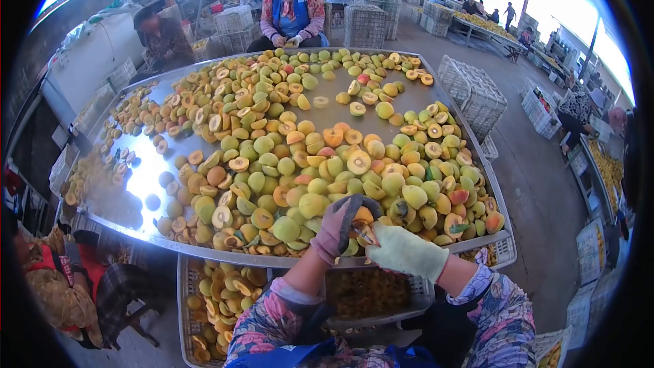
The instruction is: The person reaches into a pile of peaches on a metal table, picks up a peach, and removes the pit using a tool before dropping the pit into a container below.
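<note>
1. Nearest, below the table's near edge, stand a left crate (259,278) of cut fruit and a middle crate (424,293) whose brown contents are too dim to tell.
2. The left hand (338,223), in a pink glove with dark fingers, curls narrowly around an orange fruit piece (365,216), right of the middle of the near edge and just over the rim. The piece looks roundish, so no long axis reads clearly.
3. The right hand (409,252), in a pale green glove, comes in from the right corner's side. Its fingertips are drawn together at the lower right of the piece, close to the left fingers. A small slim thing (368,234) shows between the hands; I cannot tell whether the right fingers grip it or the fruit.
4. The piece thus lies up and to the left of the right fingertips, within the left hand's curl; the left hand is nearer.
5. The table (501,208) has a raised metal rim. A fruit heap (320,184) presses close beyond both hands and runs to the near right corner, leaving little room sideways; the space above the rim, toward the body, is freer.
6. Farther off, metal shows toward the left edge and in a patch near the far edge, behind which a co-worker (291,17) sits.
</note>
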Available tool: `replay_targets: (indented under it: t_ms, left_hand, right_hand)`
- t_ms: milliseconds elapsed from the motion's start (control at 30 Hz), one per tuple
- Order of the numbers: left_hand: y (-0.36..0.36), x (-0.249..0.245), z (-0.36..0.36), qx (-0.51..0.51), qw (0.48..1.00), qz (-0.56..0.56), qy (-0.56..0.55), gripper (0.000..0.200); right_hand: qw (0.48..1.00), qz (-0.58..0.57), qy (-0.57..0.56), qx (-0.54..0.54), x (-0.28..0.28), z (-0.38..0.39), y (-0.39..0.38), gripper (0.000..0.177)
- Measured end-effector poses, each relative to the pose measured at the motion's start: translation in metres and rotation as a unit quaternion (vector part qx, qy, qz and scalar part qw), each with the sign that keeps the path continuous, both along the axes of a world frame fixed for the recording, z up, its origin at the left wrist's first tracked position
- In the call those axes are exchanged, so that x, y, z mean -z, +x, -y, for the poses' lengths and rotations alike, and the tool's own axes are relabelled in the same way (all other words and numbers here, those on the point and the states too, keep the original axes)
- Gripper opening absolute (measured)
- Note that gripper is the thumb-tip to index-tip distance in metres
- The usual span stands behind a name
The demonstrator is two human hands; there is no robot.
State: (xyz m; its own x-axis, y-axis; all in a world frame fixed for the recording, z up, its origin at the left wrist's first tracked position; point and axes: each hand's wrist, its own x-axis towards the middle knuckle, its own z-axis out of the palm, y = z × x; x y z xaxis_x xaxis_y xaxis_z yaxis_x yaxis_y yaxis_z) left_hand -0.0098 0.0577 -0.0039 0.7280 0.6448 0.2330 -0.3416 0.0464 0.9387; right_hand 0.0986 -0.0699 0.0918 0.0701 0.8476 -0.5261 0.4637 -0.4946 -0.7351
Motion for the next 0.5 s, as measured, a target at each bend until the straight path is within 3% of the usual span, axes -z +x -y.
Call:
replay_targets:
  t_ms: [67, 200, 300, 333, 367, 400, 467, 500]
  left_hand:
    - [-0.001, -0.005, 0.0, -0.002, 0.999, 0.004, 0.038, 0.039]
    - [-0.001, -0.002, 0.002, -0.018, 0.997, 0.011, 0.073, 0.039]
    - [0.003, 0.005, 0.006, -0.068, 0.989, -0.024, 0.129, 0.04]
    - [0.004, 0.007, 0.005, -0.067, 0.989, -0.024, 0.13, 0.04]
    - [0.005, 0.007, 0.005, -0.008, 0.998, 0.026, -0.063, 0.04]
    - [0.005, 0.007, 0.005, 0.05, 0.963, 0.074, -0.254, 0.04]
    - [0.003, 0.003, 0.01, 0.036, 0.974, 0.075, -0.209, 0.04]
    - [0.003, 0.0, 0.011, 0.022, 0.983, 0.078, -0.163, 0.04]
  right_hand:
    - [0.937, 0.28, 0.186, -0.095, 0.026, 0.003, 0.003, 0.026]
    - [0.915, 0.299, 0.237, -0.13, 0.043, 0.009, 0.003, 0.026]
    - [0.936, 0.21, 0.26, -0.113, 0.05, 0.012, -0.003, 0.026]
    - [0.988, 0.063, 0.139, 0.0, 0.035, 0.01, -0.013, 0.021]
    - [0.99, -0.089, 0.011, 0.113, 0.027, 0.007, -0.02, 0.016]
    - [0.989, -0.09, 0.011, 0.114, 0.028, 0.007, -0.022, 0.016]
    - [0.956, -0.234, -0.023, 0.173, 0.03, 0.006, -0.024, 0.014]
    - [0.956, -0.235, -0.022, 0.173, 0.031, 0.007, -0.025, 0.014]
